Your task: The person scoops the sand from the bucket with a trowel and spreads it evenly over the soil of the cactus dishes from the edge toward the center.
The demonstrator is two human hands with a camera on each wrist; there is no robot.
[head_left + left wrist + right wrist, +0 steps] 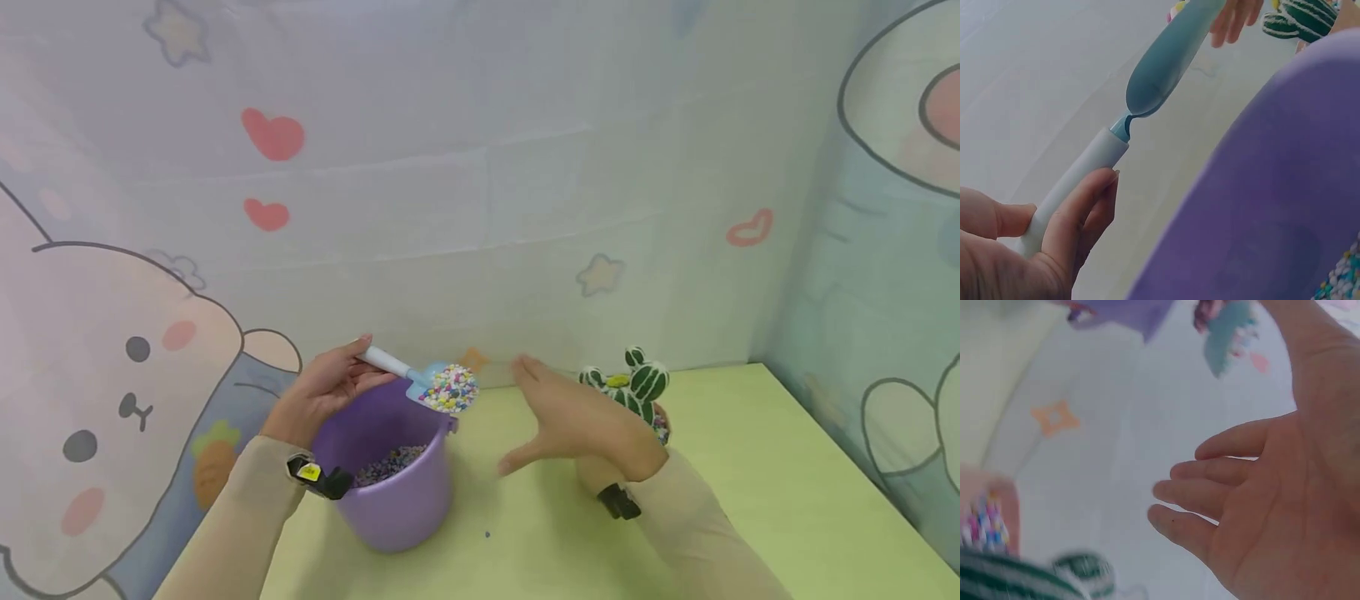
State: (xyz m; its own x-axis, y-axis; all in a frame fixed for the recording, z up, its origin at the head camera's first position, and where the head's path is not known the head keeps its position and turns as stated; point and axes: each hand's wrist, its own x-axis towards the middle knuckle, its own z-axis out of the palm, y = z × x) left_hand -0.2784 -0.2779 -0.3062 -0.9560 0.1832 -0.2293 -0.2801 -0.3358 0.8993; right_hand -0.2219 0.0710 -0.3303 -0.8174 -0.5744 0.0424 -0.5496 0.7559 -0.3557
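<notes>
My left hand [322, 390] grips a small toy shovel [386, 361] by its white handle, above a purple bucket [405, 512]. The shovel's light blue scoop carries a heap of multicoloured pebbles [452, 389]. In the left wrist view, thumb and fingers close round the handle [1085, 169]. My right hand [581, 421] is in the air between the bucket and a potted cactus [649, 381], thumb spread and fingers extended, holding nothing. The right wrist view shows its bare palm [1285, 506]. Behind my right hand, the pot is partly hidden; pebbles [985, 522] show inside it.
More small pebbles [390, 467] lie in the bottom of the bucket. One dark pebble [487, 534] lies on the light green table [750, 500]. A printed cloth [480, 208] hangs behind and along the sides of the table.
</notes>
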